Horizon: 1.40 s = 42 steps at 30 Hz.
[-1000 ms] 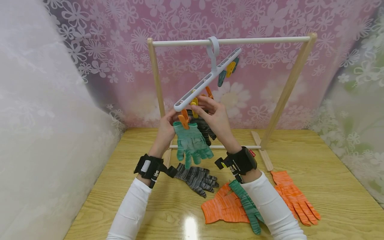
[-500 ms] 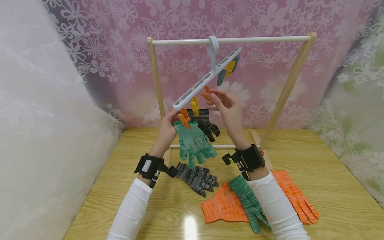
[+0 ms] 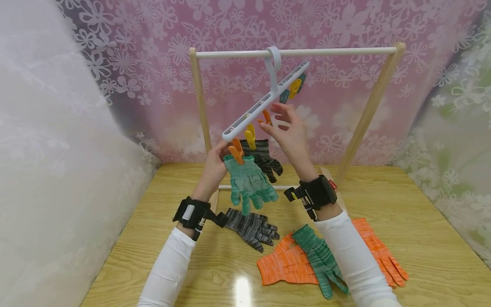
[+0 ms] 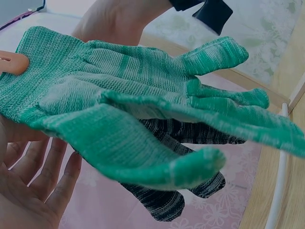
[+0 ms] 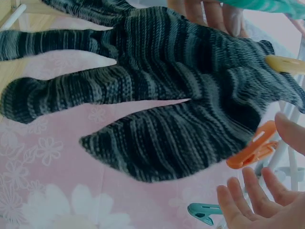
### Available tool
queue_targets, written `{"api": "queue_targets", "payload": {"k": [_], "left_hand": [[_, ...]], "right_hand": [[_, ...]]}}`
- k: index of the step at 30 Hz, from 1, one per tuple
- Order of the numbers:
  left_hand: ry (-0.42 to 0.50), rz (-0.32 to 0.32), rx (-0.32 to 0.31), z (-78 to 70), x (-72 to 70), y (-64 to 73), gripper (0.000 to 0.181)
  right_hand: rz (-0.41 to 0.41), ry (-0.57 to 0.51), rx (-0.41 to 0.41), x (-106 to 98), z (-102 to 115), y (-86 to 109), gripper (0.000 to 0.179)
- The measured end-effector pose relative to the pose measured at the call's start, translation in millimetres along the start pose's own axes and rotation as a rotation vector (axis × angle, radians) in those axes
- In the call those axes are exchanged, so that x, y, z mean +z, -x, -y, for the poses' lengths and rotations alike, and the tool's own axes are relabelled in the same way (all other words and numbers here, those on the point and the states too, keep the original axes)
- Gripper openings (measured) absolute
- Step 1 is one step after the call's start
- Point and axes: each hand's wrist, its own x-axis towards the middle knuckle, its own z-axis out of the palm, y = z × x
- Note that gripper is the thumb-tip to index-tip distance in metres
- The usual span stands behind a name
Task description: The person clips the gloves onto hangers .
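Observation:
A light green knit glove point(image 3: 249, 181) hangs by its cuff from an orange clip point(image 3: 236, 152) at the near end of a white hanger point(image 3: 264, 104). Behind it, a yellow clip point(image 3: 250, 137) bears a black-and-grey glove point(image 5: 157, 62). My left hand point(image 3: 215, 168) is at the green glove's cuff, its fingers point(image 4: 45, 164) extended behind the glove. My right hand point(image 3: 291, 134) is beside the hanger, thumb and fingers spread apart around a second orange clip point(image 5: 255, 145), without a visible pinch on it.
The hanger hooks over a rack's white rod point(image 3: 333, 52). Its far half bears teal clips and a yellow clip point(image 3: 294, 88). On the table point(image 3: 172, 264) lie a grey glove point(image 3: 253, 229), an orange glove point(image 3: 287, 264) under a dark green glove point(image 3: 320, 256), and another orange glove point(image 3: 381, 251).
My right hand has left the yellow clip and moved right to the second orange clip, its fingers now spread. The black glove hangs from the yellow clip. The left hand has barely moved.

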Motion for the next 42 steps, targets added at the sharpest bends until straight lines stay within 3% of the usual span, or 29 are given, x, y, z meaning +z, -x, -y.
{"api": "queue_targets", "payload": {"k": [4,11,24,31,42], "left_hand": [[-0.028,-0.004,-0.004,-0.8,0.0,0.5,0.052],[-0.030,-0.005,0.013,1.7,-2.0,0.2,0.048],[-0.016,-0.008,0.021,10.7,-8.6,0.2,0.042],[-0.020,-0.021,0.008,23.7,-14.7,2.5,0.041],[0.000,0.002,-0.077,47.8,-26.4,14.8,0.031]], "right_hand": [[0.039,0.057,0.030,6.9,1.3,-3.2,0.062],[0.062,0.047,0.012,12.6,3.1,-3.4,0.049],[0.118,-0.149,-0.035,10.6,-4.6,-2.7,0.038],[0.113,-0.174,-0.026,7.2,-3.6,-0.4,0.039],[0.106,-0.196,-0.042,1.1,-1.9,3.4,0.038]]}}
